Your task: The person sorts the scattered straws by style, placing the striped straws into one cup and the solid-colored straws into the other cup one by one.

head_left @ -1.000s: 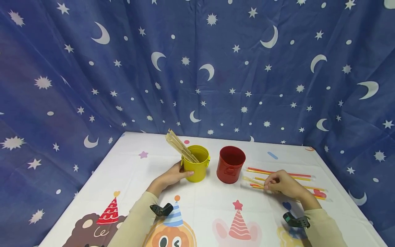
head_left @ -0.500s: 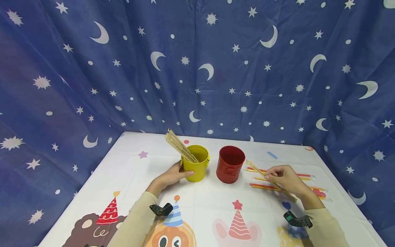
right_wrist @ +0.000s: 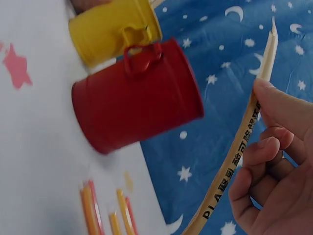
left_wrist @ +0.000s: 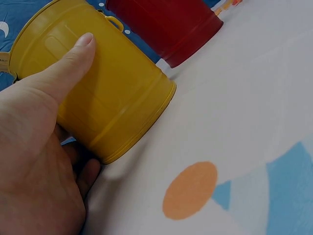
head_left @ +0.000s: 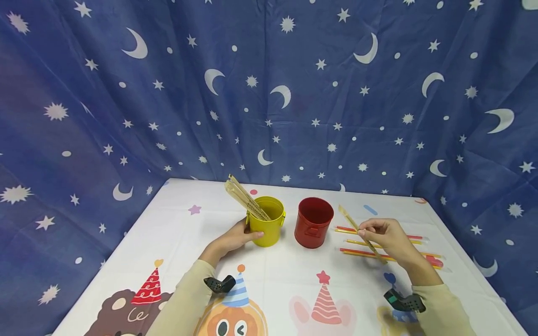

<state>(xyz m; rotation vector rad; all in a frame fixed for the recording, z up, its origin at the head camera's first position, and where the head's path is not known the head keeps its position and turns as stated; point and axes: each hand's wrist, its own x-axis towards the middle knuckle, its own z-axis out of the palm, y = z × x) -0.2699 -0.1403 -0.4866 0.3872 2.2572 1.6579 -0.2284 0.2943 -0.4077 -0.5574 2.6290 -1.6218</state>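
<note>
My left hand (head_left: 233, 239) grips the side of a small yellow bucket (head_left: 267, 233), its thumb along the wall in the left wrist view. Several paper-wrapped straws (head_left: 243, 195) lean leftward out of this bucket. To its right stands a red bucket (head_left: 310, 233), with nothing visible inside. My right hand (head_left: 386, 238) pinches a paper-wrapped straw (right_wrist: 230, 169) between thumb and fingers; black print runs along the wrapper. The straw slants above several red and orange sticks (head_left: 365, 253), which look like straws in clear wrappers, lying on the table at the right.
A white tablecloth (head_left: 269, 289) with printed cartoon animals and party hats covers the table. Behind its far edge hangs a dark blue curtain (head_left: 307, 154) with moons and stars. Bands with small devices are on both wrists.
The right hand has lifted the paper-wrapped straw from among the coloured sticks and tilted it, moving it slightly up and away. The left hand and both buckets have stayed put.
</note>
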